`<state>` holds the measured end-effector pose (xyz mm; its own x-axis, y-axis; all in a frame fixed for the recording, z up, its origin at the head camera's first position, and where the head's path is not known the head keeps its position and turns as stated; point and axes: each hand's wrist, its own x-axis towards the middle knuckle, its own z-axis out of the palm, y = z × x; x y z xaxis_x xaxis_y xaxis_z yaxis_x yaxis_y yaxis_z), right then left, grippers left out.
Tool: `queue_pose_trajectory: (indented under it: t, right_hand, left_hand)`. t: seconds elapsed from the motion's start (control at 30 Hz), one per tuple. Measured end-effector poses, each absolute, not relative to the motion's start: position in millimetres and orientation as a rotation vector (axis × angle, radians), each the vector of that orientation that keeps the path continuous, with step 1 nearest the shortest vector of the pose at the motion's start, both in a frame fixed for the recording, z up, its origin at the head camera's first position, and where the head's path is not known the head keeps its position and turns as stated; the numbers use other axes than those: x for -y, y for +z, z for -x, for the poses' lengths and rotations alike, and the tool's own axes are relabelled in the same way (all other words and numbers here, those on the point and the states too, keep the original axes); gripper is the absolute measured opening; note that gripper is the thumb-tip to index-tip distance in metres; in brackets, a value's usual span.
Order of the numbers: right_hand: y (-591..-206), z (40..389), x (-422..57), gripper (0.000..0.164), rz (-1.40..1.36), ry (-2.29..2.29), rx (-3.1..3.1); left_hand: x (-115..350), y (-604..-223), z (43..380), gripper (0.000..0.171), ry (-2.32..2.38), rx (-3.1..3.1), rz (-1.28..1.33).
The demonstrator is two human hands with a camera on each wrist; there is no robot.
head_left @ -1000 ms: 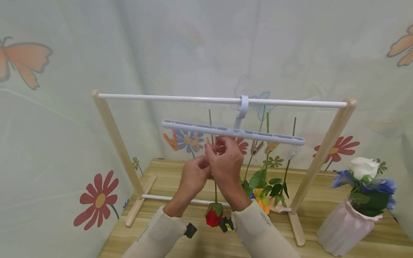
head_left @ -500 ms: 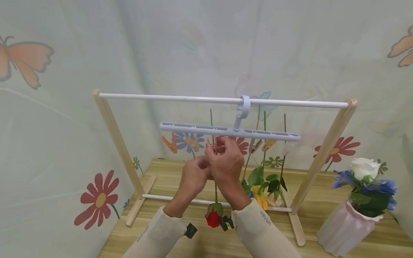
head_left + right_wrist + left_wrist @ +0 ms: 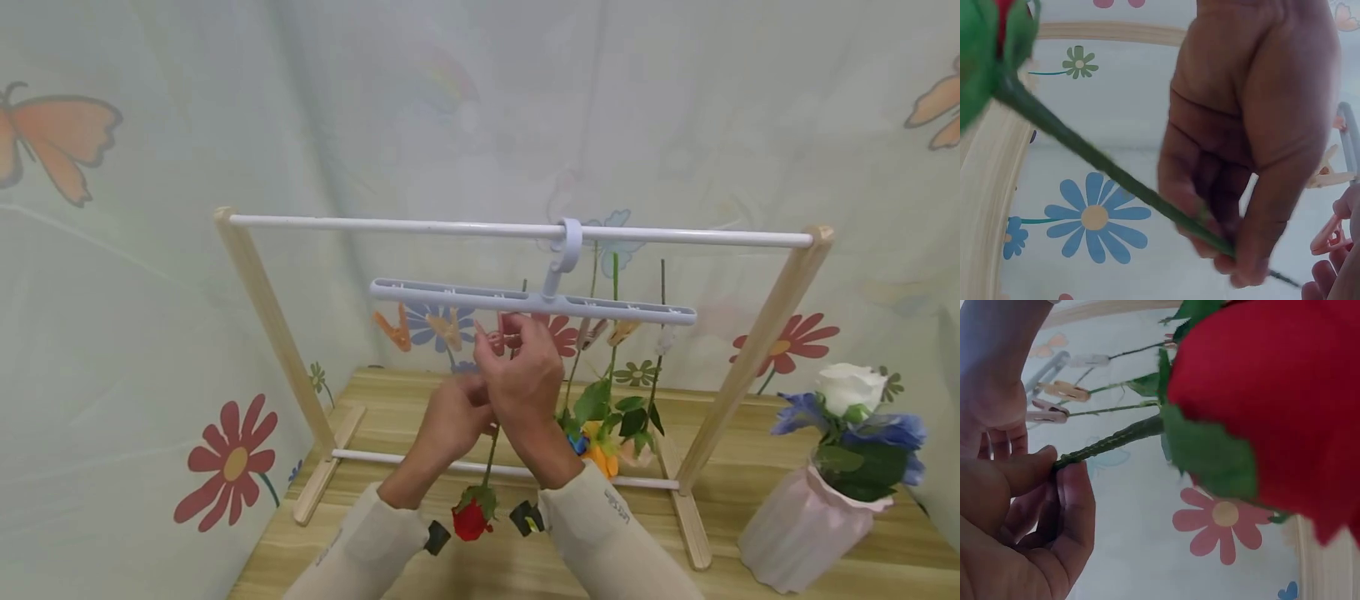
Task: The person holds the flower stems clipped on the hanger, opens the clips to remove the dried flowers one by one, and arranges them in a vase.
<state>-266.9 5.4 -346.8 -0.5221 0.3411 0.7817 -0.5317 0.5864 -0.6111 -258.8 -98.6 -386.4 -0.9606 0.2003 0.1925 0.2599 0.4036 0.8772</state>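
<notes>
A red artificial rose (image 3: 471,520) hangs head down, its stem slanting up to the right behind my hands. My left hand (image 3: 453,417) pinches that stem between thumb and fingers, plain in the left wrist view, where the green stem (image 3: 1116,442) leads to the large bloom. Just above, my right hand (image 3: 525,367) grips a pink clothespin (image 3: 1332,236) under the pale hanger bar (image 3: 465,293). Whether the pin's jaws touch the stem is hidden by the fingers. The hanger's hook (image 3: 572,243) sits over the rack's white top rail.
Left along the hanger dangle an orange clothespin (image 3: 393,327) and a beige one (image 3: 447,330). On its right, clothespins hold several upside-down flowers, one with a yellow bloom (image 3: 602,457). A pink vase (image 3: 810,533) with white and blue flowers stands right of the wooden rack (image 3: 268,333).
The rose's bloom has swung left and slightly nearer me, while its stem's upper end has shifted right and lower. The hanger's right end has risen slightly. My right hand has hardly moved.
</notes>
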Motion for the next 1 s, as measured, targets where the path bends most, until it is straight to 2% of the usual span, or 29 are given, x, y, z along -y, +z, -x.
queue_pose_trajectory:
  t: [0.13,0.37,0.5,0.73,1.0]
  right_hand:
    - [-347,268,-5,0.031,-0.172,1.088,1.809]
    - [-347,270,-5,0.030,-0.184,1.098,1.792]
    - [-347,270,-5,0.030,-0.176,1.102,1.797]
    - [-347,269,-2,0.031,-0.168,1.099,1.785]
    - [-349,267,-6,0.032,-0.174,1.096,1.786]
  left_hand:
    - [103,-388,256,0.005,-1.492,2.703,0.481]
    - [109,-389,251,0.012,-1.123,2.772,0.573]
    - [112,-387,246,0.010,-0.866,2.786,0.553]
    - [116,-385,233,0.013,-0.515,2.705,0.528]
    - [117,-391,227,0.018,-0.169,2.367,0.712]
